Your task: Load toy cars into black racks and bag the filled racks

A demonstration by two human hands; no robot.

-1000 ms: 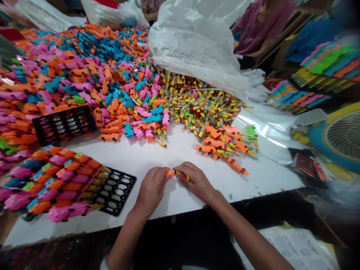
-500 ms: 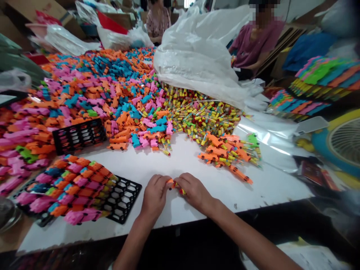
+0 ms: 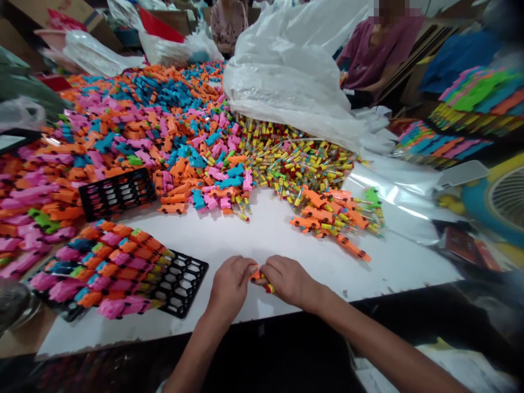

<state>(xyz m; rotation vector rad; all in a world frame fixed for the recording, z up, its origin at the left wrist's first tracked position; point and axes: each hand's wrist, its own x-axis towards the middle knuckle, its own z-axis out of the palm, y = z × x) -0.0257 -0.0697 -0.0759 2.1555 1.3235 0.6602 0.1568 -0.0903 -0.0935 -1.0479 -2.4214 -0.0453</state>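
Close to the table's near edge, my left hand point(image 3: 230, 285) pinches a small orange toy car point(image 3: 255, 275) between thumb and fingers. Against it, my right hand point(image 3: 290, 283) has its fingers closed on a small yellow tube with a red end point(image 3: 268, 288), which pokes out below the fingertips. The two pieces meet or nearly meet; the fingers hide the joint. Left of my hands stands a black grid tray point(image 3: 180, 284), partly filled with upright rows of pink, orange, blue and green toy cars point(image 3: 118, 267).
Loose toy cars point(image 3: 135, 125) heap up at the left and back. Beside them lie yellow tubes point(image 3: 295, 158) under a white plastic bag point(image 3: 286, 82). Orange cars with tubes point(image 3: 327, 215) lie right of centre. Another black tray point(image 3: 118, 194) leans on the heap. A fan point(image 3: 507, 196) stands far right.
Both hands stay together at nearly the same spot, with slight finger movement around the orange car and tube. The whole view has shifted a little.
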